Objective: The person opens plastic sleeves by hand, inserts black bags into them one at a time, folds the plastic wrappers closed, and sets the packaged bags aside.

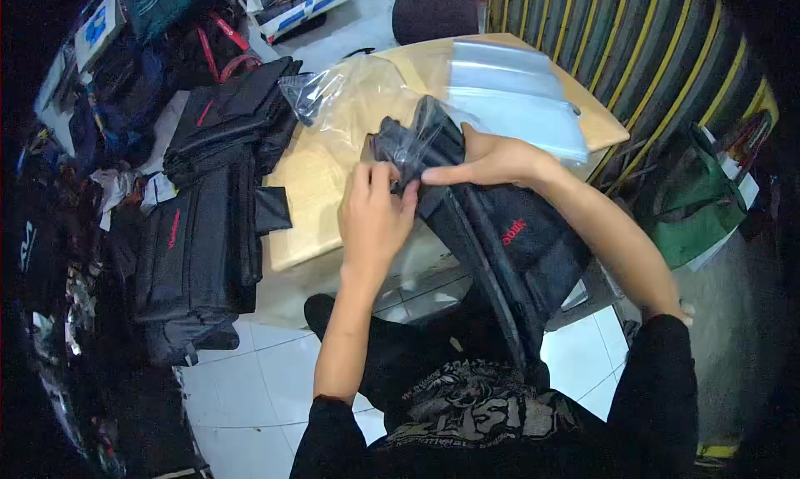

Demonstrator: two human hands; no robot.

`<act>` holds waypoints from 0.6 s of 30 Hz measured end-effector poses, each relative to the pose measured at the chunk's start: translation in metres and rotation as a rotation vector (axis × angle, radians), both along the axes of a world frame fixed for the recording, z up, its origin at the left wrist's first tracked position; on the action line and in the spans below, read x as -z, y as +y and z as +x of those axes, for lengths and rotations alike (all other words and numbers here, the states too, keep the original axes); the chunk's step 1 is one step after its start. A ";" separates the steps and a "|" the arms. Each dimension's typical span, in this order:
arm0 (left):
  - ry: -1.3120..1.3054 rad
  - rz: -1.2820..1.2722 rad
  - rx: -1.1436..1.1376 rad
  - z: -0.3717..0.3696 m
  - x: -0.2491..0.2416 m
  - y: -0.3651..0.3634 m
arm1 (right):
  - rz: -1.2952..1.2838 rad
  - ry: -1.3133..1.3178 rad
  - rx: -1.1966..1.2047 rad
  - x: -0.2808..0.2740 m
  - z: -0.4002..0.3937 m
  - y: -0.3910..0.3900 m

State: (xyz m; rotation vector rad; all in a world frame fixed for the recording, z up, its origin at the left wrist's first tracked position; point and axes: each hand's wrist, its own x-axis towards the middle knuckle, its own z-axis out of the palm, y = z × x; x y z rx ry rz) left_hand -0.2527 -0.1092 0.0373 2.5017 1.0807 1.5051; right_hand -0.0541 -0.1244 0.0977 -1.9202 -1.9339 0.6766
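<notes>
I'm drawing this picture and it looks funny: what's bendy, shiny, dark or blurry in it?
Head view: black corners round off the scene, and the striped panel curves, probably from a wide lens; head view: the clear bag has whitish glints, and the floor tiles look washed out; head view: the clutter at far left is dim and smeary.

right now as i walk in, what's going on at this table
A person is handling a black bag with red lettering. The right hand grips its far end and the left hand is there too, by crinkled clear plastic. Flat plastic sheets lie on the table; more black bags are stacked to the left.
</notes>
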 end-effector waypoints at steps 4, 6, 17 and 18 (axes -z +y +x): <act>-0.105 0.038 0.091 -0.005 0.011 0.006 | 0.083 0.484 -0.101 0.017 0.006 0.008; -0.151 0.072 0.103 -0.008 0.011 0.009 | 0.060 0.512 -0.058 0.025 0.007 0.014; -0.036 0.130 -0.043 -0.007 0.000 0.010 | 0.285 0.143 0.063 0.034 0.023 0.033; -0.016 0.102 -0.032 -0.010 -0.002 0.010 | 0.255 0.190 0.122 0.028 0.021 0.023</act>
